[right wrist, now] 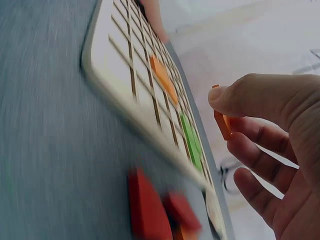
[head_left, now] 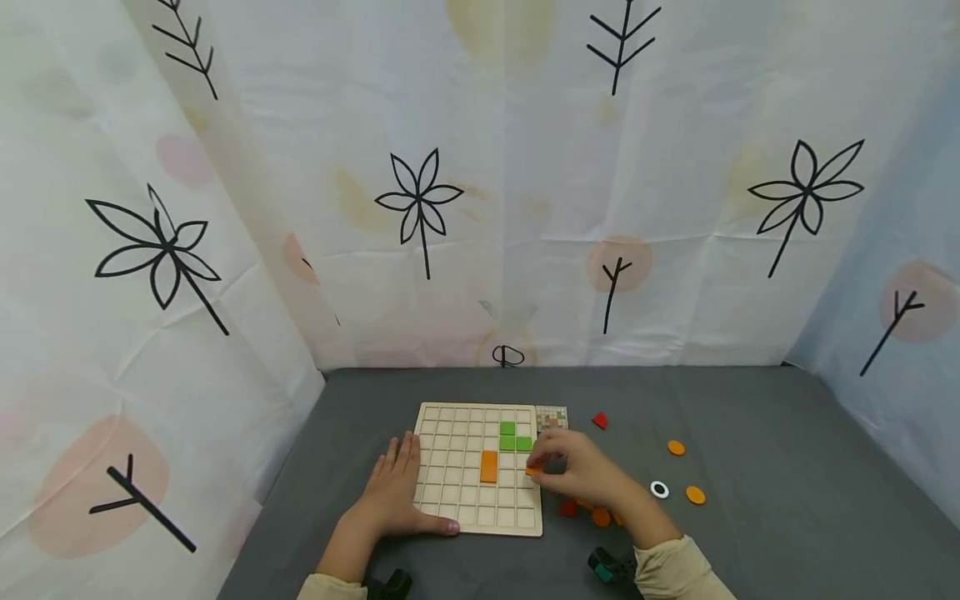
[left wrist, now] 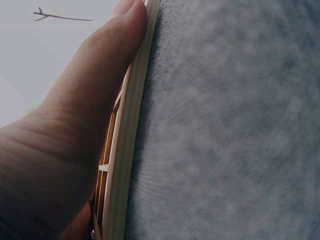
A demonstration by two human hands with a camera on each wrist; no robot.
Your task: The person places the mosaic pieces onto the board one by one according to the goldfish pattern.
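Note:
A square wooden grid board (head_left: 450, 500) lies on the grey table. My left hand (head_left: 393, 492) rests along its left side, fingers straight, with the thumb (left wrist: 107, 60) against the front edge. On the grid are an orange rectangular piece (head_left: 489, 467) and, farther back, a green L-shaped group (head_left: 507, 442). Over the board's right edge, my right hand (head_left: 588, 468) pinches a small orange piece (right wrist: 223, 125) between thumb and fingertips. The right wrist view shows that piece held above the board; the fingers hide part of its shape.
A small patterned card (head_left: 553, 414) touches the board's back right corner. Right of the board are a red piece (head_left: 600, 421), orange discs (head_left: 695, 495) and a white ring with a dark centre (head_left: 659, 489). Red (head_left: 567, 507) and orange pieces lie partly under the right forearm.

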